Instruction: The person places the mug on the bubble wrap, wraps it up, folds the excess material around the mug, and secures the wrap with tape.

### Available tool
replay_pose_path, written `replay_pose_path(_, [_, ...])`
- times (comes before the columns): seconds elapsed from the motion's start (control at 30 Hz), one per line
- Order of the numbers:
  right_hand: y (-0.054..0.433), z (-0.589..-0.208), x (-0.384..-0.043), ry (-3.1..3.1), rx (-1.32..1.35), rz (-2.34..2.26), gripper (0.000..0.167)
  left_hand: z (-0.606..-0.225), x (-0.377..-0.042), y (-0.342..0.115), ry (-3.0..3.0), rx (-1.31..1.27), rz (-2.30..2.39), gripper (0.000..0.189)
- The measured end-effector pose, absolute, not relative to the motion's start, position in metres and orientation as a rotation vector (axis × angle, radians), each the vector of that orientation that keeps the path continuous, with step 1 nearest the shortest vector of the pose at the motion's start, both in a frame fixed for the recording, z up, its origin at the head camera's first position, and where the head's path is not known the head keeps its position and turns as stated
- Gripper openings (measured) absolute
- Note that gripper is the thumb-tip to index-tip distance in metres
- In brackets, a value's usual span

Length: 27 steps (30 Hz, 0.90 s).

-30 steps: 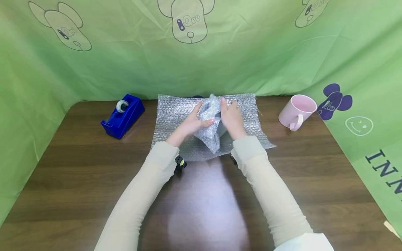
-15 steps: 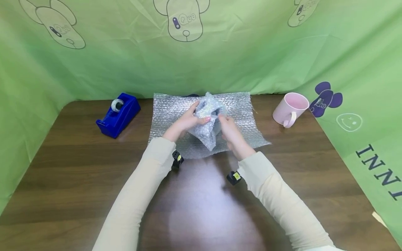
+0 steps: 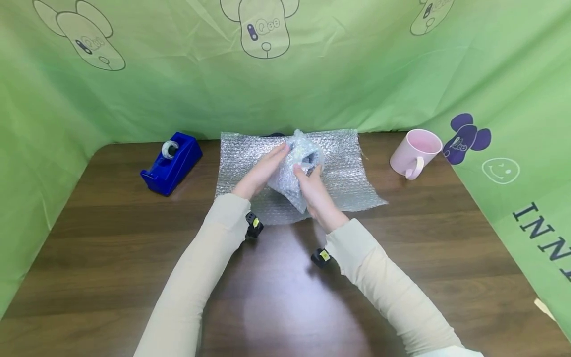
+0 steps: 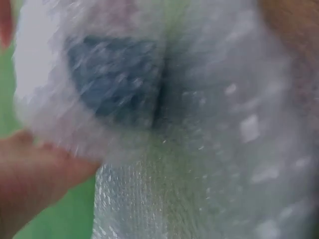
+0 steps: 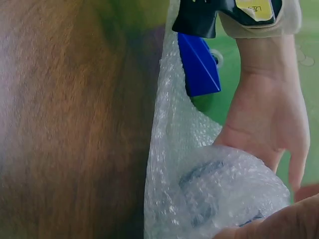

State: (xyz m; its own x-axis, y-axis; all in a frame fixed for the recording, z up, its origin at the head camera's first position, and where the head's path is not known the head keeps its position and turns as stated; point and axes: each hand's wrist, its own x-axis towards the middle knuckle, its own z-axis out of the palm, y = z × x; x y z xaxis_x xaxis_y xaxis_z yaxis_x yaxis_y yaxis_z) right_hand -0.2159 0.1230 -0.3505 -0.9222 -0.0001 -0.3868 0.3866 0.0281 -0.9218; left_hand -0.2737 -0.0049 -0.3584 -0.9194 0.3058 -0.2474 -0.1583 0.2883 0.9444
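Note:
A bundle of bubble wrap [image 3: 287, 181] stands over a flat bubble wrap sheet [image 3: 345, 171]. Through the plastic in the left wrist view, a dark blue patch shows on the wrapped thing [image 4: 117, 79]; its kind cannot be made out. My left hand [image 3: 260, 172] rests along the bundle's left side, fingers straight; the right wrist view shows its palm side against the plastic. At the bundle's right, my right hand [image 3: 315, 193] pinches the wrap between thumb and fingers, just below a dark opening in the folded top. The right fingertips are partly hidden.
On the left of the wooden table [image 3: 156, 258] stands a blue tape dispenser [image 3: 171, 163] with a tape roll [image 3: 170, 149]. A pink mug [image 3: 415, 153] stands at the back right, handle toward me. Green printed cloth [image 3: 178, 89] rises behind and at both sides.
My right hand has come down from the bundle's upper right side to its front right and taken hold there. The left thumb has left the bundle's front, and that hand's fingers now lie straighter.

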Motion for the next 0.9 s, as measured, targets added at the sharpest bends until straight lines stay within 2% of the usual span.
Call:
replay_pose_path(0.13, [0.121,-0.348,-0.213,2.137,0.395,-1.837,0.095,-0.359,-0.271,0.006,2.371,0.09,1.642,0.052])
replay_pose_path(0.9, [0.139,-0.317,-0.216,2.201,0.235,-1.865,0.09,-0.333,-0.251,0.021,2.515,0.023,1.768,0.051])
